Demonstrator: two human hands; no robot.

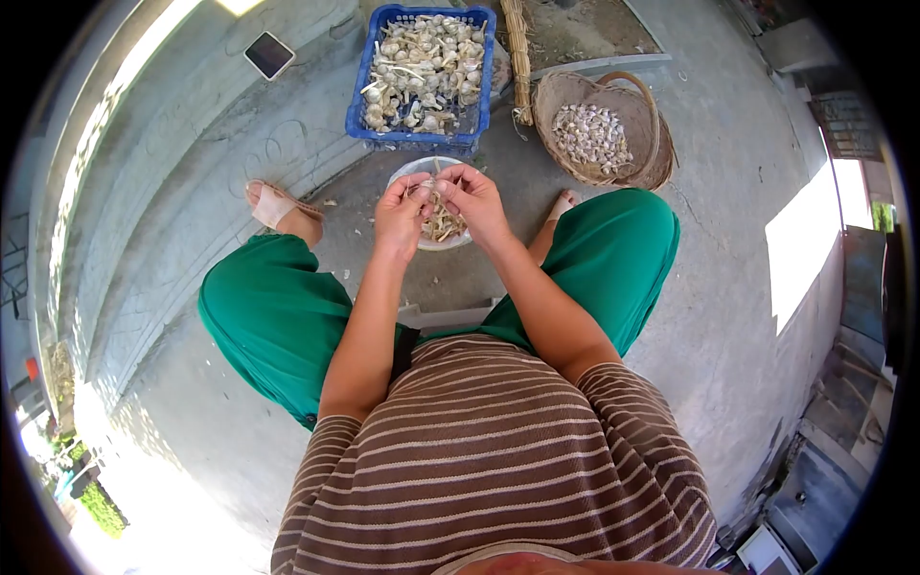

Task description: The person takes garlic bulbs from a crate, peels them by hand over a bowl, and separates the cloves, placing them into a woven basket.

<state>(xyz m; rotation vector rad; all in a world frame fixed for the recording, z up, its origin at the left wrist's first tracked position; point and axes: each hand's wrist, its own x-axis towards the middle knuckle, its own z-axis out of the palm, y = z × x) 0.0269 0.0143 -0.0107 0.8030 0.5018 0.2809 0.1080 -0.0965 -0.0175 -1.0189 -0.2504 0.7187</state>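
Note:
Over a white bowl (401, 180) with garlic stalks and skins (443, 226) in it, my two hands meet at the fingertips. My left hand (398, 216) is closed, thumb and fingers pinching a small pale piece of garlic (428, 183). From the other side my right hand (474, 199) grips the same piece with thumb and forefinger. The fingers cover much of it, so whether it is a whole bulb or part of one is hard to see. Just beyond the bowl, a blue plastic crate (356, 105) holds many garlic bulbs (431, 72) with stalks.
Right of the crate stands a wicker basket (659, 158) with a tall handle, containing loose garlic cloves (591, 137). A bundle of dry stalks (518, 57) lies between them. On the concrete floor (738, 240) at upper left is a tablet-like device (269, 56). My green-trousered knees flank the bowl.

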